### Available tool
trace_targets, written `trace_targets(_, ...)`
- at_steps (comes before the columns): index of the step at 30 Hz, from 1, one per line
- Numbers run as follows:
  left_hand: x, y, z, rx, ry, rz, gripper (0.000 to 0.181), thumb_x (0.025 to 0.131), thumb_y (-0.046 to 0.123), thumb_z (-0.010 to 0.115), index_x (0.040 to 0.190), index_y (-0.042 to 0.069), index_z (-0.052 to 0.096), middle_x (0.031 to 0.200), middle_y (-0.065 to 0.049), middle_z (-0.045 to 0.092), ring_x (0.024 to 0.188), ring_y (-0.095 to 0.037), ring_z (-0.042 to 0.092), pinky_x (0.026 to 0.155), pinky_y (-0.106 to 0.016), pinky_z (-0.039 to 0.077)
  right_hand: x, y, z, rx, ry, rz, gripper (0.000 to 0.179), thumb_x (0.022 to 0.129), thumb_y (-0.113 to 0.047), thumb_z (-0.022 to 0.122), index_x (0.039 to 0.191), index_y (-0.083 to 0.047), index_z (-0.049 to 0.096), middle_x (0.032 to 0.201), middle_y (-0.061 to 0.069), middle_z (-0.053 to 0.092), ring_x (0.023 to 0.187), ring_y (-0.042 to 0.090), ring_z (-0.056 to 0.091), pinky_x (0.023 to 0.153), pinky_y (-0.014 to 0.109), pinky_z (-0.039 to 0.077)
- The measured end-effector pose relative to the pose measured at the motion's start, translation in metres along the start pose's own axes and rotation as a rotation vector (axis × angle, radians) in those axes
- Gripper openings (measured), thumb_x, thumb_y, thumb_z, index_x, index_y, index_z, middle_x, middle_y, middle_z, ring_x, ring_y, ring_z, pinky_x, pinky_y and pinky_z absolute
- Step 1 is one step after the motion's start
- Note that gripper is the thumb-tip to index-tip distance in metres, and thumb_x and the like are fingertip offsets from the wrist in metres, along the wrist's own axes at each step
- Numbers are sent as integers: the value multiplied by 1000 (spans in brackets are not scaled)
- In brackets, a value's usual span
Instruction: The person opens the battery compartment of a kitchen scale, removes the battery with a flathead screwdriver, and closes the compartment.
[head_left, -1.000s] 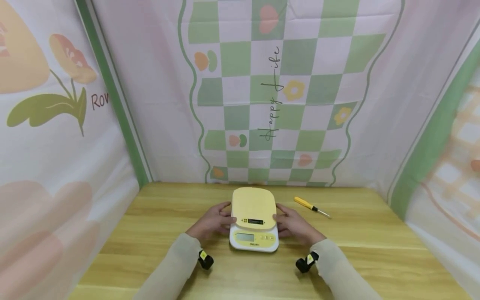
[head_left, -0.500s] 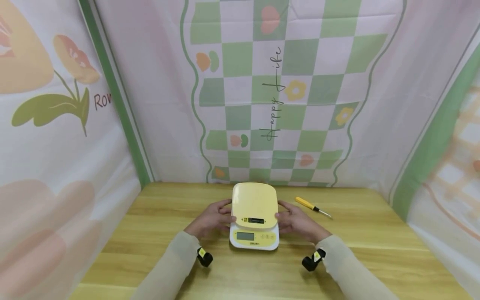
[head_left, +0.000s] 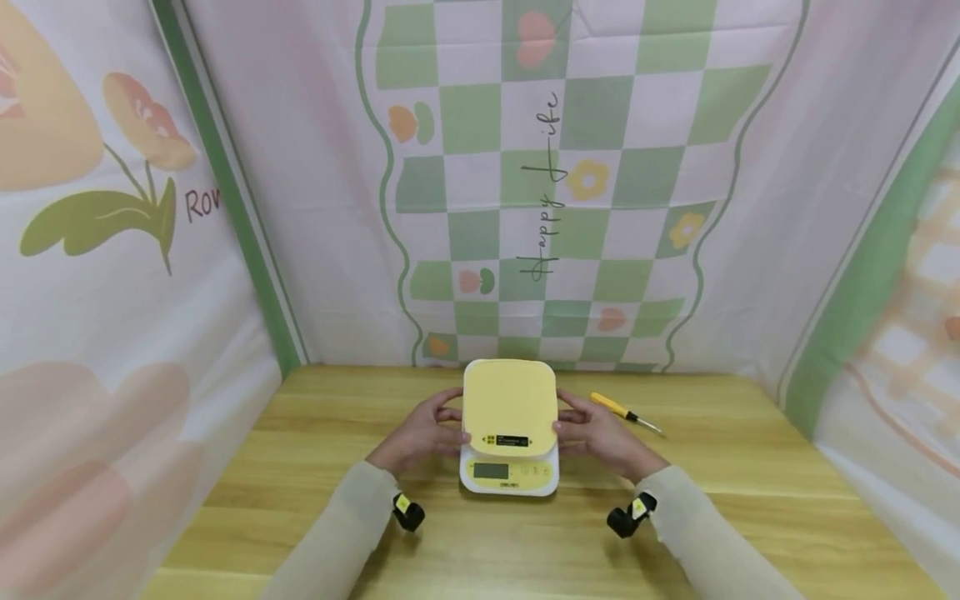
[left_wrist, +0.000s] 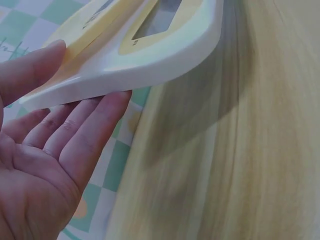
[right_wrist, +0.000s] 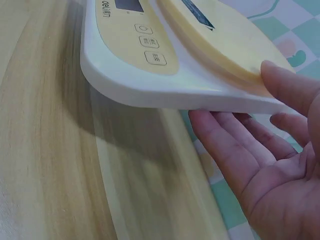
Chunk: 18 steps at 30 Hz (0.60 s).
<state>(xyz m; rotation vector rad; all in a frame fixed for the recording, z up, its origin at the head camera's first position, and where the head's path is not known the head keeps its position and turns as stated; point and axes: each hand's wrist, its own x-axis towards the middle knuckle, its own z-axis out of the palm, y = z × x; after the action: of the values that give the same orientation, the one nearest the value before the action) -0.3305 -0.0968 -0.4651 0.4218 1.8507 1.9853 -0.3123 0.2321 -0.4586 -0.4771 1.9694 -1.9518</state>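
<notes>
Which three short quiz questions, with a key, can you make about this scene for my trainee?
1. True or false: the left hand and right hand both hold the squarish yellow-and-white plastic scale.
2. Which tool lies on the pale wood-grain table: A) grey pliers, B) a yellow-handled metal screwdriver, C) a black hammer?
3. How many outlined buttons show on the scale in the right wrist view?

Key: 1. True. 2. B. 3. Three.

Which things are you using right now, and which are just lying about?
In use:
scale, held between both hands
left hand
right hand

Just there, it seems:
screwdriver, untouched on the table
cloth, hanging behind
</notes>
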Motion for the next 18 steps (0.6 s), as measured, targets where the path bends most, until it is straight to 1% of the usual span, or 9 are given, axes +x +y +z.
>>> trace_targets(5,-1,3,2,-1,17,13,90,79,-9,74,153,16,29,121,-19,58,93,-33,67,79,-50,58,-1,-3,-1,-1,-8,0,82,95,-11,64,157,-12,10,141,32,41,114,37,58,90,52,53)
trace_targets(10,-1,5,2,2,34,50,88,79,-11,73,151,14,30,119,-20,58,88,-29,67,77,-51,58,0,-5,-2,-1,-4,-37,83,93,-11,66,157,-12,12,137,31,46,111,37,60,90,55,52)
trace_targets(14,0,5,1,-6,24,79,85,80,-9,73,150,15,33,120,-20,58,90,-30,67,79,-53,58,1,-7,-2,20,11,-62,83,92,-6,66,157,-11,13,136,31,47,109,37,61,90,55,52)
trace_targets(18,-1,7,2,1,10,104,83,81,-8,74,150,15,34,120,-20,58,93,-31,67,81,-55,56,1,-8,-3,27,29,-69,83,92,-3,66,157,-12,15,139,31,45,108,37,62,90,55,51)
